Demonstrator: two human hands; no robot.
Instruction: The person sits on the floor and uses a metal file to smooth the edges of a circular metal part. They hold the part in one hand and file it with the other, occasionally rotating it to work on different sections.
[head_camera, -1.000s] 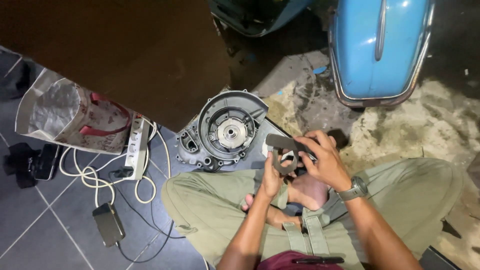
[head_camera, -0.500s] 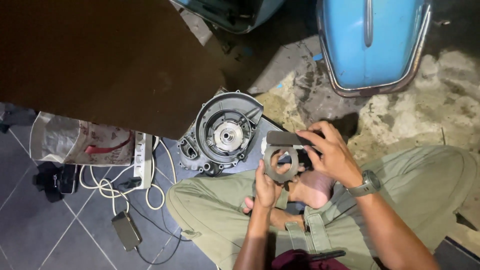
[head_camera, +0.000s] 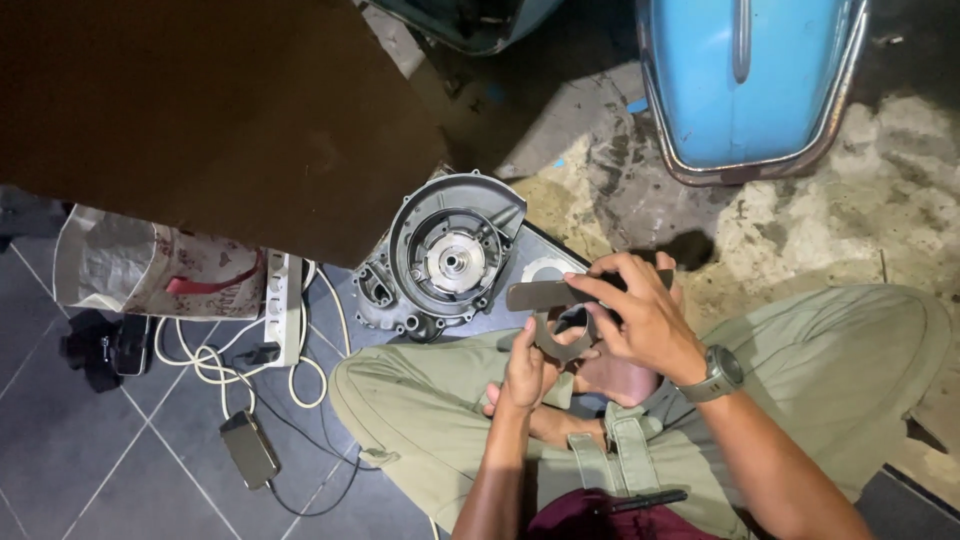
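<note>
Both hands over lap, above crossed legs. Left hand (head_camera: 525, 368) fingers pinched on grey metal ring (head_camera: 560, 338); right hand (head_camera: 640, 315) fingers clamped on flat metal bar (head_camera: 545, 294) across ring. Engine cover (head_camera: 447, 258) on floor just beside knee.

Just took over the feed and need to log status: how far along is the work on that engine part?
Done: the round grey engine housing lies on the floor, apart from the blue scooter body. In hand: the left hand and right hand hold a flat grey metal piece with a ring end above the lap. Left: that piece is not on the housing.
</note>
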